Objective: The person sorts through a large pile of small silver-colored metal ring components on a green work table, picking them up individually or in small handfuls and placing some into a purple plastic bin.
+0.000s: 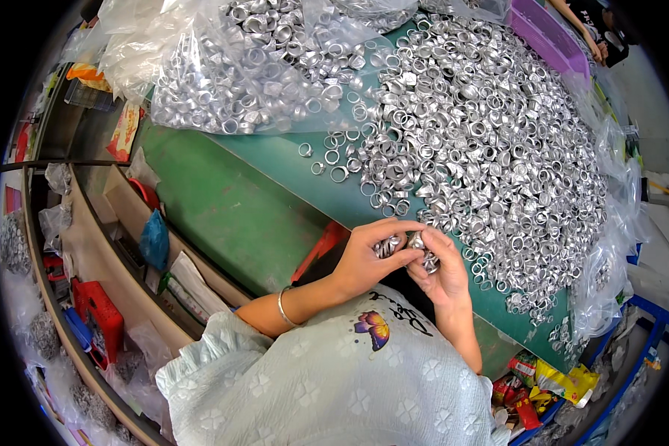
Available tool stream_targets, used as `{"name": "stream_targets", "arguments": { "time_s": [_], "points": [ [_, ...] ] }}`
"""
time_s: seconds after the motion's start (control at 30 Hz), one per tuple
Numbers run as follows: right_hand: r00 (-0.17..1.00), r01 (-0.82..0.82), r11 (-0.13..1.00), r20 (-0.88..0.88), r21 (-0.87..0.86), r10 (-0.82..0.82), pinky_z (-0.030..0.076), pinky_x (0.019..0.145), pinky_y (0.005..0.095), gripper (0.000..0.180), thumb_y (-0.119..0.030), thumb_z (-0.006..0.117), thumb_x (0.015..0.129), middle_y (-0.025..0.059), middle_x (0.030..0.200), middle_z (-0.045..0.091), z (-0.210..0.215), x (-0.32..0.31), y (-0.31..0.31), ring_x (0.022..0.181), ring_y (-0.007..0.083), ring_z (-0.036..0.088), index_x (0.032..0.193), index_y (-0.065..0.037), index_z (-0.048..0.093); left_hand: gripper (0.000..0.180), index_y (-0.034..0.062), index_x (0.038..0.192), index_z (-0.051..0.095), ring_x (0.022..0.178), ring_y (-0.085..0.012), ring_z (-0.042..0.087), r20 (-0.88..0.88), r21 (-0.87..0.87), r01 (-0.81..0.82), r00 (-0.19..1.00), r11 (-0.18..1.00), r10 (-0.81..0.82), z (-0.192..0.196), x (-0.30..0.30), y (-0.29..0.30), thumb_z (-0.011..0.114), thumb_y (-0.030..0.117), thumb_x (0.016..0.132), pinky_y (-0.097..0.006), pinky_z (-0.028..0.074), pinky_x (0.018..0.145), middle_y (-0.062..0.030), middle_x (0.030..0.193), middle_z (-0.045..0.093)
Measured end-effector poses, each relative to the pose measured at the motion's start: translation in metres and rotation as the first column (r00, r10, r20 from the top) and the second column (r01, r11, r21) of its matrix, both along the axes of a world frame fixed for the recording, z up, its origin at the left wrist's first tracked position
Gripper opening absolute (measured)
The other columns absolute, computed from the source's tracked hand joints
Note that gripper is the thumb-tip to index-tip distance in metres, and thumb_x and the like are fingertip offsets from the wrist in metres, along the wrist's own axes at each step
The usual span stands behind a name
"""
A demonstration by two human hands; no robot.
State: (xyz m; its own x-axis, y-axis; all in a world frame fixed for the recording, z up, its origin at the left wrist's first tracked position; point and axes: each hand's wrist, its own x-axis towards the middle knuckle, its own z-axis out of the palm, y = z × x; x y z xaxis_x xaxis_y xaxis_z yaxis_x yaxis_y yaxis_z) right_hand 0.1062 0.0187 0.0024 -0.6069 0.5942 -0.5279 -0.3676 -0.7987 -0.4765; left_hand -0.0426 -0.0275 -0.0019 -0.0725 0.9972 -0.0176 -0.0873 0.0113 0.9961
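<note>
My left hand (372,256) is curled around several silver metal rings (387,246), its thumb reaching toward the other hand. Close against it, my right hand (444,269) has its fingers closed on more silver rings (426,258). Both hands meet in front of my body at the near edge of the green table (271,160). Just beyond them spreads a large heap of loose silver rings (483,149). Fingers hide part of what each hand holds, so the exact pieces cannot be made out.
A clear plastic bag (223,82) full of rings lies at the far left of the heap. A purple basket (548,33) stands far right, near another person's arm (578,30). Shelves (119,267) with a red box (99,320) line the left. Snack packets (565,381) lie low right.
</note>
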Motion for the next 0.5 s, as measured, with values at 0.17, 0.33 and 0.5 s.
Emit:
{"name": "stream_targets", "arguments": {
  "time_s": [0.17, 0.33, 0.5],
  "points": [
    [0.978, -0.067, 0.995, -0.204, -0.080, 0.050, 0.028, 0.032, 0.0195, 0.022, -0.019, 0.049, 0.088, 0.0071, 0.068, 0.054, -0.005, -0.001, -0.005, 0.041, 0.0098, 0.043, 0.091, 0.003, 0.053, 0.037, 0.0033, 0.107, 0.059, 0.062, -0.0123, 0.049, -0.139, 0.084, 0.012, 0.990, 0.996, 0.000, 0.009, -0.003, -0.003, 0.067, 0.004, 0.071, -0.024, 0.040, 0.057, -0.0049, 0.071, 0.053],
    [0.998, 0.015, 1.000, -0.056, 0.008, -0.015, 0.027, 0.032, 0.0195, 0.025, -0.024, 0.050, 0.088, 0.0068, 0.073, 0.055, -0.001, -0.003, -0.005, 0.043, 0.0105, 0.045, 0.094, 0.000, 0.053, 0.038, 0.0063, 0.108, 0.060, 0.055, -0.0155, 0.049, -0.372, 0.137, -0.001, 0.927, 0.991, 0.053, 0.018, -0.001, -0.001, 0.066, 0.003, 0.071, -0.026, 0.041, 0.050, -0.0053, 0.067, 0.050],
    [0.999, -0.006, 0.988, 0.053, 0.152, -0.002, 0.031, 0.038, 0.0177, 0.025, -0.026, 0.053, 0.088, 0.0033, 0.074, 0.055, 0.005, -0.001, -0.007, 0.052, 0.0083, 0.048, 0.095, -0.003, 0.055, 0.035, 0.0059, 0.103, 0.061, 0.053, -0.0192, 0.049, -0.543, 0.118, 0.091, 0.839, 0.989, -0.013, 0.025, 0.002, 0.001, 0.069, 0.005, 0.069, -0.028, 0.040, 0.049, -0.0083, 0.064, 0.048]
  ]
}}
